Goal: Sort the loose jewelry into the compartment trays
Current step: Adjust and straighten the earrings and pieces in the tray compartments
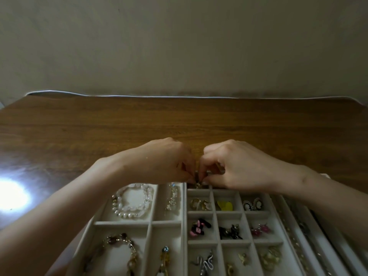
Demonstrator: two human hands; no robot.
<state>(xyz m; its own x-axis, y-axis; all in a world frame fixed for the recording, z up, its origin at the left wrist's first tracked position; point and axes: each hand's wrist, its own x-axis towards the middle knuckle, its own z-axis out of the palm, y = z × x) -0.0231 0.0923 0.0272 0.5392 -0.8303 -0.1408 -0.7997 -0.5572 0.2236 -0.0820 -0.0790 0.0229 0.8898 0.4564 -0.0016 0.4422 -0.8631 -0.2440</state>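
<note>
My left hand [165, 162] and my right hand [233, 166] meet fingertip to fingertip over the far edge of the middle compartment tray [214, 213]. Both pinch one small metallic jewelry piece [198, 183], mostly hidden by the fingers, above the tray's top-left cell. The middle tray's small cells hold earrings: gold ones [200, 204], a yellow piece [225, 205], cameo ones [253, 204], and pink and black pieces [199, 227]. The left tray [151, 223] holds a pearl bracelet [132, 202] and a beaded bracelet [121, 250].
A third tray with long narrow slots [294, 226] lies at the right, holding chains. All trays sit on a brown wooden table [179, 120] that stretches back to a beige wall. A bright light glare [12, 196] marks the table at the left.
</note>
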